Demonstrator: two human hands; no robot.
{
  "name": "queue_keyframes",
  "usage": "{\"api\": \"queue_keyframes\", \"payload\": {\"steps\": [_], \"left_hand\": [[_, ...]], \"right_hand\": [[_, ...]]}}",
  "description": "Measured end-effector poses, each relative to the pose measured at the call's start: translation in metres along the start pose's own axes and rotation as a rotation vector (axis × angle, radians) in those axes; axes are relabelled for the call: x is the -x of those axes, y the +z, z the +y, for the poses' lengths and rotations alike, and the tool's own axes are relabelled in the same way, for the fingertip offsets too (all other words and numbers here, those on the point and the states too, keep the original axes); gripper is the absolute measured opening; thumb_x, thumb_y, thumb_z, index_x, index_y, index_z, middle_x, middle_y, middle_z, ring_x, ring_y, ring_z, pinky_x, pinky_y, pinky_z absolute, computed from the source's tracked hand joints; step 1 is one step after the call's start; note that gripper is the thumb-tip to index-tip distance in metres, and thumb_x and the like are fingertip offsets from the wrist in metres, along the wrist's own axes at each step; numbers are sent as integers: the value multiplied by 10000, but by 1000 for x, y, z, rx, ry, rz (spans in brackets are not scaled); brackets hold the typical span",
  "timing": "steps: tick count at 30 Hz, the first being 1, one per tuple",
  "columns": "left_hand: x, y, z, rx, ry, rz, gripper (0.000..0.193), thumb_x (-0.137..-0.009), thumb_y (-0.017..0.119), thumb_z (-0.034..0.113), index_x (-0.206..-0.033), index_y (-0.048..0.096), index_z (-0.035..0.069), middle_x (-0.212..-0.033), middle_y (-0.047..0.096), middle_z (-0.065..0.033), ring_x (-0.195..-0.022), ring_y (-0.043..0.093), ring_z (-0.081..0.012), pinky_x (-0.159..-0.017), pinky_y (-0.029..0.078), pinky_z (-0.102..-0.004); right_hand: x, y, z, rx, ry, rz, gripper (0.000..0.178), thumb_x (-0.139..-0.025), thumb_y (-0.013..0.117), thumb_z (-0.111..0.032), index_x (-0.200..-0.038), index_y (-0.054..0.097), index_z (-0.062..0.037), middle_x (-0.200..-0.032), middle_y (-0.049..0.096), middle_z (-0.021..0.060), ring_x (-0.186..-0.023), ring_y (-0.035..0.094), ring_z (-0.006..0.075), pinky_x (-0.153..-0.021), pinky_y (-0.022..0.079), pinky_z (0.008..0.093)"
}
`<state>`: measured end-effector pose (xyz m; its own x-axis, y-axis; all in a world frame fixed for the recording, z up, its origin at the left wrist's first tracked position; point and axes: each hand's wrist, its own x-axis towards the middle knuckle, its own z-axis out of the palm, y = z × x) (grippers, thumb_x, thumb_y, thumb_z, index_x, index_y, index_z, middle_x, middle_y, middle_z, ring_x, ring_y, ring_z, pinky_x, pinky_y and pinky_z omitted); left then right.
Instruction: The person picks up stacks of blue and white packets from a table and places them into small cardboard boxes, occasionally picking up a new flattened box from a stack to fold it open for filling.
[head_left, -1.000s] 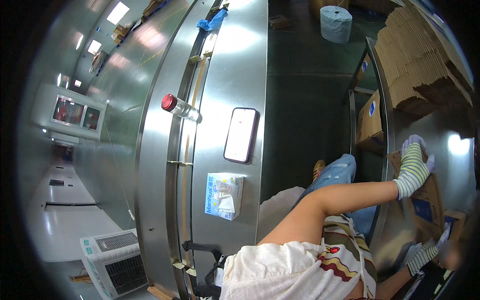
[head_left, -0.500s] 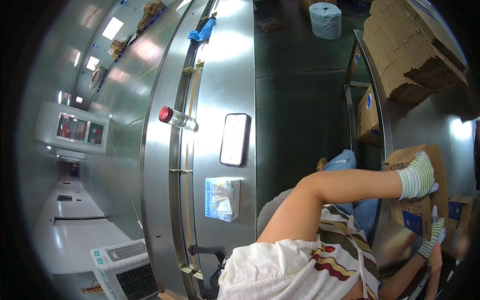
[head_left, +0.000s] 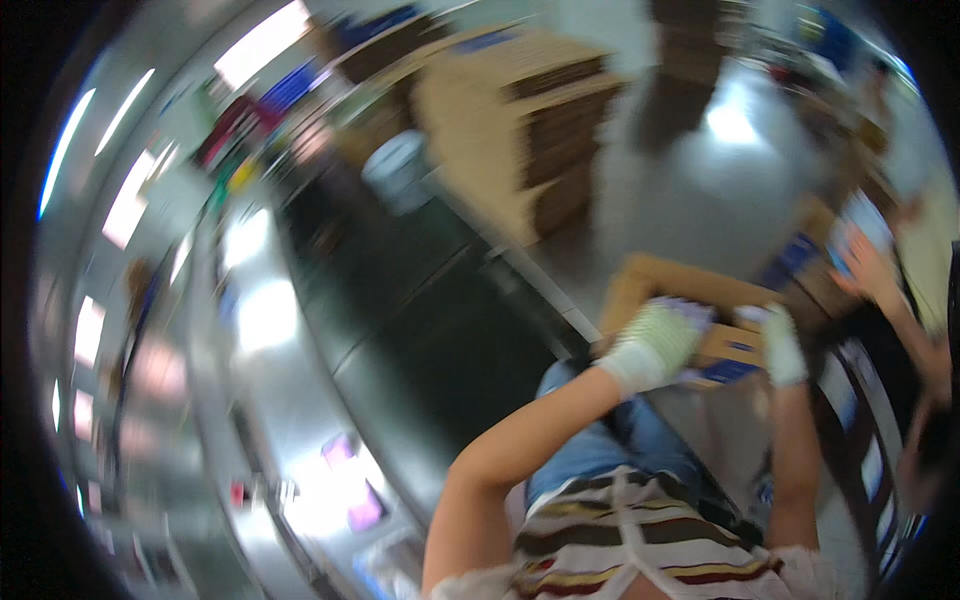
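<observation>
An open brown cardboard box [head_left: 642, 275] with a blue-printed front panel [head_left: 730, 371] rests on the metal table before me. My left hand [head_left: 660, 335], in a green-and-white striped glove, grips its near left part, the fingers bent over it and smeared by motion. On the right side my right hand [head_left: 782, 345], in a similar pale glove, closes on the box's edge. What lies inside the box is too blurred to tell.
A tall stack of flattened cardboard [head_left: 570, 130] stands at the far left of my table [head_left: 700, 150]. To the right, a co-worker's hand [head_left: 868, 265] is at a pale blue item beside another box [head_left: 800, 260]. A metal counter [head_left: 250, 330] runs along the left; a white-blue roll [head_left: 397, 170] stands beyond.
My view has swung right toward the table, so the box and both hands now appear nearer the middle. The co-worker has come into view. Both hands remain at the box.
</observation>
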<state>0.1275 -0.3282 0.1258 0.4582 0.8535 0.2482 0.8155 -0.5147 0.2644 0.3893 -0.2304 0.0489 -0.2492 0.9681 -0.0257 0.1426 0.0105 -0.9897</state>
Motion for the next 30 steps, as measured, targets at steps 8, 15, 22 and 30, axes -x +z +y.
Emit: {"api": "queue_keyframes", "payload": {"steps": [8, 15, 22, 30], "left_hand": [[-22, -18, -22, 33, -264, -41, 704, -749, 703, 462, -1208, 483, -24, -1092, 590, -267, -1034, 588, -363, -864, 484, -404], [-17, 42, 25, 1318, -228, 471, 584, -814, 718, 300, -1238, 453, -1, -1116, 577, -106, -1019, 534, -174, -900, 440, -330], [37, 157, 12, 2226, -473, 51, 772, -718, 788, 284, -1352, 361, 172, -1266, 498, -20, -1179, 484, -234, -963, 439, -433], [79, 117, -27, 1323, -532, -366, 453, -872, 639, 256, -1221, 494, 7, -1057, 614, -109, -879, 618, -228, -812, 520, -352]], "right_hand": [[24, -7, -63, 63, -276, 165, 688, -805, 701, -331, -1300, 394, 33, -1295, 460, 247, -1238, 424, 328, -1037, 359, 425], [68, 14, -119, 306, -387, 184, 772, -756, 737, -354, -1291, 340, 34, -1148, 545, 200, -1087, 543, 293, -927, 451, 409], [62, 73, -127, 1102, -476, -151, 406, -782, 621, -236, -1096, 523, 1, -992, 605, 184, -899, 620, 310, -751, 522, 392], [36, 89, -71, 1181, -632, -247, 486, -693, 710, -232, -1097, 535, -27, -1061, 611, 179, -953, 614, 318, -768, 513, 412]]}}
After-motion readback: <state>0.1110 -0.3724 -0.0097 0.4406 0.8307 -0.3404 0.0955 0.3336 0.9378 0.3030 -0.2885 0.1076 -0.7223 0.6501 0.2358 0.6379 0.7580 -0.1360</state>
